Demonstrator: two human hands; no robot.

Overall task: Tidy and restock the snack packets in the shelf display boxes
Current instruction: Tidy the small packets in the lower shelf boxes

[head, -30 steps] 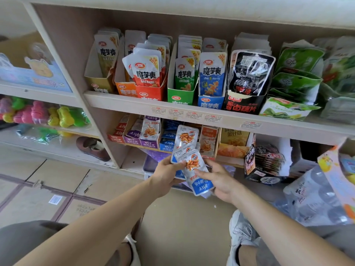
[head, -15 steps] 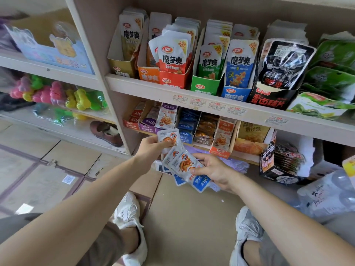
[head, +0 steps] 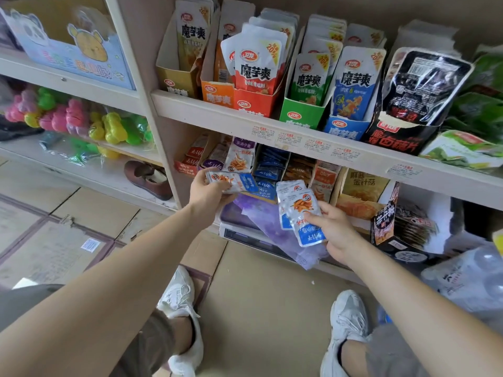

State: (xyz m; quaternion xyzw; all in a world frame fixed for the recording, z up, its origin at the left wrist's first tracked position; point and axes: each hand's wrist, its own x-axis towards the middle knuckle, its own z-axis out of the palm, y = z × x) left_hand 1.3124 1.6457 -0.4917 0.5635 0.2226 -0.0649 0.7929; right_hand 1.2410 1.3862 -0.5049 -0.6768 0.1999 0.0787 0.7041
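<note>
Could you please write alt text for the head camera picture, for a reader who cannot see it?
A person's left hand holds at least one blue-and-white snack packet near the lower display boxes, while the right hand holds several more packets. The upper shelf carries colourful boxes of upright snack packets.

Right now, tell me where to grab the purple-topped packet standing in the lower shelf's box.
Pinch the purple-topped packet by its upper half: it stands upright with that part above the purple box front. Probably come from the front, as the upper shelf overhangs it.
</note>
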